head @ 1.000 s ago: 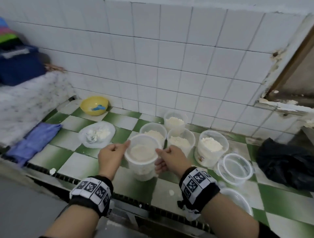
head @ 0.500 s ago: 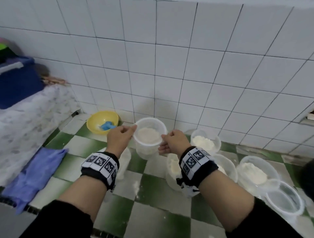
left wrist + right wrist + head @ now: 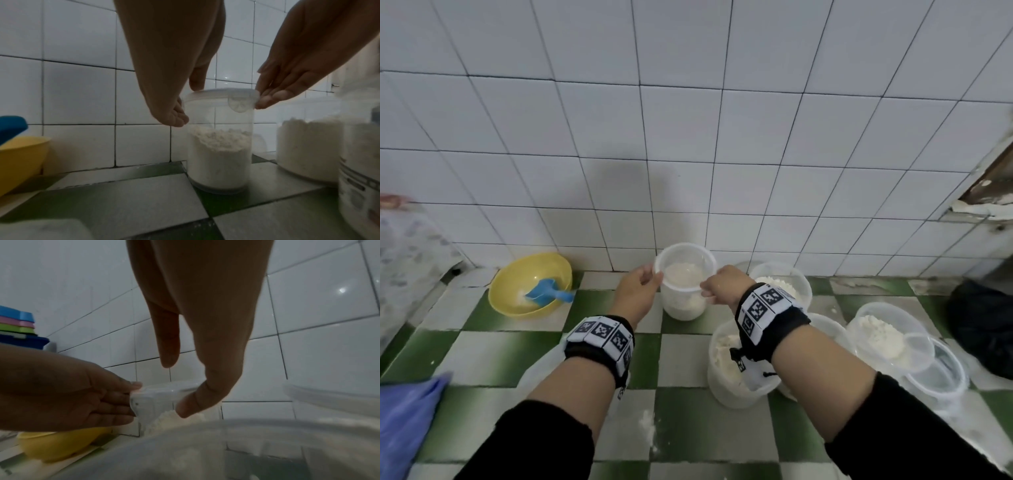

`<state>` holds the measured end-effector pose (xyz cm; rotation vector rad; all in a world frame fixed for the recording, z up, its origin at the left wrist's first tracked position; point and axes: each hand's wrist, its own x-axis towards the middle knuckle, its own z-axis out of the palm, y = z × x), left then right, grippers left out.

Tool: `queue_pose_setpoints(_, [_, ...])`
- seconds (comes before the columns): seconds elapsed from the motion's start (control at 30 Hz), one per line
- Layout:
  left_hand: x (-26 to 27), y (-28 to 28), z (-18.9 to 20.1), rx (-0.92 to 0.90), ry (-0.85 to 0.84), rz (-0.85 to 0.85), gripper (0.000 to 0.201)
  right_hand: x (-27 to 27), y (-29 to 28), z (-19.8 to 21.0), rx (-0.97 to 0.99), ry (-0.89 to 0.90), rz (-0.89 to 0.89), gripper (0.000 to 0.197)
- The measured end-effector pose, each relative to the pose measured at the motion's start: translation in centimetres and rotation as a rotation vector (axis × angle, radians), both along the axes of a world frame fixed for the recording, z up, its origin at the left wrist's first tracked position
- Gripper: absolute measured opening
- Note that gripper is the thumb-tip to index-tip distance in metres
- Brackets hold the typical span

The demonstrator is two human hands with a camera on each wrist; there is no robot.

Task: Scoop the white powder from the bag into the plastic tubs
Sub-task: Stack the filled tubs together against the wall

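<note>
A clear plastic tub (image 3: 685, 301), about half full of white powder, stands on the checked counter close to the tiled wall. My left hand (image 3: 643, 284) pinches its rim on the left, thumb on top and fingers curled against the side (image 3: 174, 118). My right hand (image 3: 717, 284) is at the rim on the right. Only its fingertips (image 3: 265, 100) touch the edge, and its thumb (image 3: 168, 353) hangs clear. A pale piece of the powder bag (image 3: 534, 373) shows beside my left forearm; the rest is hidden.
A yellow bowl (image 3: 530, 284) with a blue scoop (image 3: 548, 293) sits left of the tub. Filled tubs (image 3: 780, 284) (image 3: 883, 335) and an empty one (image 3: 938, 373) crowd the right. A black bag (image 3: 983, 322) lies far right, a blue cloth (image 3: 404, 421) at the lower left.
Both hands carried the tub from the front of the counter to the back by the wall, and it now stands there. The right thumb has come off the rim.
</note>
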<state>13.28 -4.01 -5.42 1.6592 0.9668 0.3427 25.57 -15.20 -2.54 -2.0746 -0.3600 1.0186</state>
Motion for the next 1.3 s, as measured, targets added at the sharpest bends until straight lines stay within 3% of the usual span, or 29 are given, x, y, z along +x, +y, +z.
queue_pose_setpoints(0.1, [0.4, -0.3, 0.5, -0.019, -0.018, -0.022, 0.034, 0.3, 0.0, 0.4, -0.013, -0.041, 0.011, 0.021])
queue_pose_setpoints(0.17, [0.6, -0.6, 0.9, -0.023, -0.029, -0.051, 0.036, 0.4, -0.1, 0.6, 0.015, -0.019, 0.016, 0.007])
queue_pose_setpoints(0.27, [0.7, -0.8, 1.3, -0.007, -0.024, -0.061, 0.038, 0.4, -0.2, 0.6, 0.032, 0.045, 0.045, 0.037])
queue_pose_setpoints(0.43, [0.7, -1.4, 1.6, 0.007, 0.009, -0.037, 0.039, 0.3, -0.8, 0.9, 0.075, 0.076, 0.017, 0.043])
queue_pose_setpoints(0.57, [0.4, -3.2, 1.7, 0.022, 0.002, 0.075, 0.045, 0.2, -2.8, 2.3, 0.154, 0.111, -0.060, 0.046])
queue_pose_setpoints(0.73, [0.3, -6.4, 1.4, 0.157, 0.010, 0.159, 0.045, -0.2, -9.4, 5.0, 0.313, 0.178, -0.080, 0.058])
queue_pose_setpoints(0.87, [0.5, -10.9, 2.1, 0.289, 0.087, 0.142, 0.052, 1.4, -17.0, 5.1, 0.352, 0.022, -0.135, 0.049])
queue_pose_setpoints(0.97, [0.7, -15.0, 2.5, 0.354, 0.093, 0.152, 0.048, 4.6, -23.8, 3.6, 0.230, -0.221, -0.251, 0.042])
queue_pose_setpoints(1.1, [0.7, -20.6, 2.3, 0.344, 0.010, 0.152, 0.047, 7.8, -31.3, 0.2, -0.039, -0.460, -0.176, 0.041])
queue_pose_setpoints(1.23, [0.6, -26.4, 1.3, 0.363, -0.001, 0.153, 0.053, 8.4, -34.7, -2.5, -0.108, -0.404, -0.136, 0.052])
queue_pose_setpoints(1.3, [0.5, -28.8, 1.2, 0.392, 0.002, 0.175, 0.051, 8.2, -35.0, -3.4, -0.057, -0.270, -0.151, 0.051])
